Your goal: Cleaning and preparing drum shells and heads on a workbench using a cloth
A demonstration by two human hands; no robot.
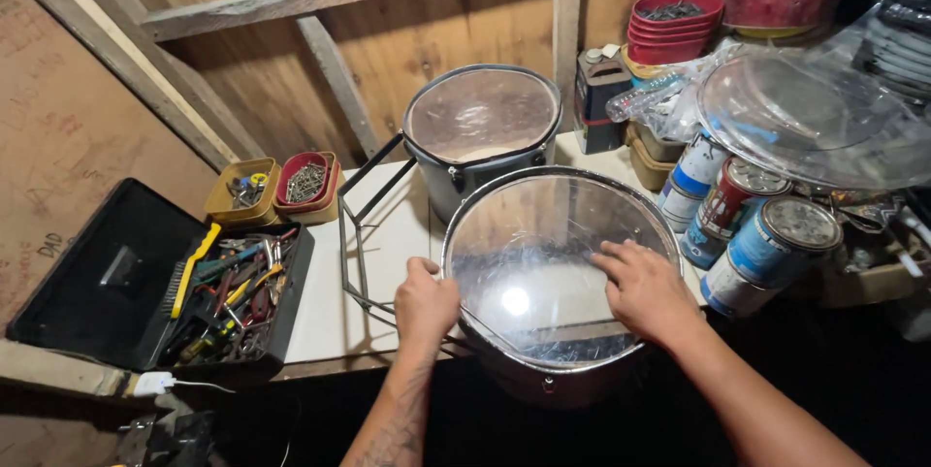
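A round drum with a clear, scuffed head [543, 254] and a metal hoop lies at the front edge of the white table [335, 307]. My left hand [425, 300] grips the hoop at its left side. Flat on the clear head near the right rim rests my right hand [645, 290], fingers spread. Just behind stands a second drum [482, 123] with a translucent head and dark shell.
An open black toolbox [228, 292] full of hand tools sits at the left. Small trays of screws and nails [276, 186] stand behind it. A bent wire frame [364, 234] lies beside the drums. Paint cans [766, 239], a loose clear drum head [810, 118] and stacked red bowls [671, 26] crowd the right.
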